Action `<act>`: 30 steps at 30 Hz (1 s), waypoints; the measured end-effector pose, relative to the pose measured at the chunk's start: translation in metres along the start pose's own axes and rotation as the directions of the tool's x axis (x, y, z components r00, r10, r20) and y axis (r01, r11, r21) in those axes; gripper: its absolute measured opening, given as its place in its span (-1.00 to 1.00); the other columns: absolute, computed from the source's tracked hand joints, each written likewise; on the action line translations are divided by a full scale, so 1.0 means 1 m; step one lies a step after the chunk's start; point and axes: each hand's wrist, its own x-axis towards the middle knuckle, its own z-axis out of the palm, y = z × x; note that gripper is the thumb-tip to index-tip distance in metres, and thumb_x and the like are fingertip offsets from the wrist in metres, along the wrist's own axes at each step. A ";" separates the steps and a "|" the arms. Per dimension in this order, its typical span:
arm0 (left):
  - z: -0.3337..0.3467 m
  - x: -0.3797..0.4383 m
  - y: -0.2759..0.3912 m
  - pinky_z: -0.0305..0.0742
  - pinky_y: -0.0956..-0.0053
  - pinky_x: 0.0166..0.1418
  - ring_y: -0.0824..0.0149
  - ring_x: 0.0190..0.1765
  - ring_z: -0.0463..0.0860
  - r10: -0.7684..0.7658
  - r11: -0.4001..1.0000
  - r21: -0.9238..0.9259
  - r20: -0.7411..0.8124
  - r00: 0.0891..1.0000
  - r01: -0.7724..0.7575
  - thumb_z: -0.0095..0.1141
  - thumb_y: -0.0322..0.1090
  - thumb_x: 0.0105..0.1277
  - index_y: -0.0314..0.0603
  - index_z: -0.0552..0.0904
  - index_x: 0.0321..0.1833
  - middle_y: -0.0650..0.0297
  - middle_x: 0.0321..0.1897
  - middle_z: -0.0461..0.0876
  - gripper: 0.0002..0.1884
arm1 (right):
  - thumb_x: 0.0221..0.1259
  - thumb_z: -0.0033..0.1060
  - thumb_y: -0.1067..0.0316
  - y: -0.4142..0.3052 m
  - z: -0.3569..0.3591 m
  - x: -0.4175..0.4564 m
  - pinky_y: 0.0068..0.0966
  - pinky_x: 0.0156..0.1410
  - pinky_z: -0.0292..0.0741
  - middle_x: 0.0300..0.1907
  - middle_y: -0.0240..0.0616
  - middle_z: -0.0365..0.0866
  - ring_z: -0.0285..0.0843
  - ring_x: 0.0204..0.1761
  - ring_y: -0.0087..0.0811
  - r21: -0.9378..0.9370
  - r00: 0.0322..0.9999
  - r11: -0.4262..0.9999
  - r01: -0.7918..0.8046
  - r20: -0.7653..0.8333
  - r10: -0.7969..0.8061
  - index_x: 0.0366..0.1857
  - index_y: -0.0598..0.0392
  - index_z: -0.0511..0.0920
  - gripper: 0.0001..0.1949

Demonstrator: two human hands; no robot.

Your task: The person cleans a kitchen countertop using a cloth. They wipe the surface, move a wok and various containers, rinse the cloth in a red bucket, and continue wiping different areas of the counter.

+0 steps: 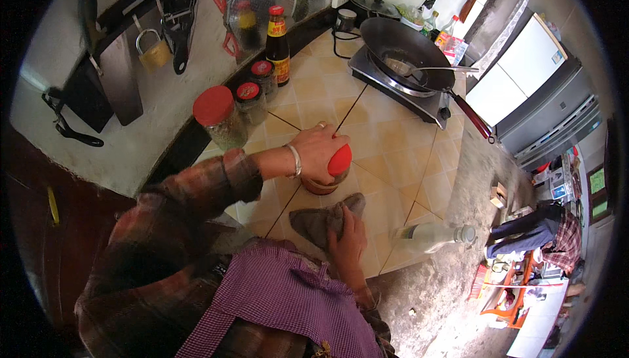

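My left hand, with a bracelet at the wrist, grips the red lid of a glass jar from above. The jar stands on the tiled counter, and its contents are mostly hidden. Below it, nearer my body, my right hand holds a bunched grey cloth against the counter. To the right, a clear glass bottle is near the counter's edge. Further left stand a large red-lidded jar, two smaller lidded jars and a dark sauce bottle.
A wok with a metal utensil sits on an electric cooktop, its handle past the counter's edge. Cleavers and a padlock hang at the left wall. Another person bends over in the right background.
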 end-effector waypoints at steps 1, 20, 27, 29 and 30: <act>-0.005 0.010 0.000 0.48 0.11 0.10 -0.05 0.07 0.52 0.002 0.999 0.036 0.050 0.999 -0.004 0.42 0.03 -0.26 -0.13 0.45 0.20 -0.05 0.03 0.53 -0.14 | -0.06 0.30 0.38 0.007 0.002 -0.001 -0.14 0.07 0.44 0.00 0.03 0.51 0.47 0.02 0.07 0.041 1.000 0.999 0.012 -0.026 -0.011 0.24 0.09 0.38 -0.37; -0.070 0.253 -0.196 0.55 0.20 0.00 0.08 0.01 0.68 -0.647 0.688 0.248 -0.216 0.731 0.682 0.30 0.11 -0.14 -0.21 0.70 -0.07 0.05 -0.07 0.70 -0.38 | -0.21 0.44 0.37 0.048 0.011 0.006 -0.10 0.07 0.48 0.04 0.06 0.55 0.53 0.00 0.09 0.299 0.997 0.953 0.039 -0.077 -0.017 0.22 0.06 0.39 -0.28; -0.085 0.264 -0.288 0.53 -0.04 -0.05 -0.05 -0.02 0.66 -0.691 0.719 0.250 0.164 0.704 0.648 0.28 0.00 0.05 -0.24 0.66 0.02 -0.01 0.01 0.64 -0.46 | -0.12 0.36 0.29 0.042 0.005 0.016 -0.25 -0.02 0.52 -0.04 0.06 0.60 0.61 -0.11 0.01 0.260 0.996 0.965 0.029 -0.093 -0.005 0.15 0.13 0.48 -0.40; -0.073 0.263 -0.283 0.54 -0.02 -0.10 -0.01 -0.09 0.67 -0.610 0.732 0.392 0.014 0.792 0.557 0.27 -0.08 0.08 -0.26 0.67 -0.08 0.02 -0.08 0.66 -0.56 | -0.15 0.37 0.30 0.042 0.006 0.018 -0.24 -0.02 0.52 -0.05 0.05 0.60 0.60 -0.12 0.03 0.294 0.994 0.955 0.039 -0.111 -0.007 0.16 0.12 0.47 -0.38; -0.069 0.263 -0.277 0.55 -0.02 -0.12 0.00 -0.13 0.67 -0.552 0.723 0.462 -0.061 0.832 0.513 0.26 -0.12 0.09 -0.26 0.67 -0.13 0.04 -0.13 0.68 -0.62 | -0.14 0.38 0.30 0.044 0.009 0.017 -0.23 0.00 0.51 -0.02 0.05 0.59 0.59 -0.09 0.03 0.290 0.996 0.957 0.026 -0.089 0.000 0.17 0.13 0.46 -0.37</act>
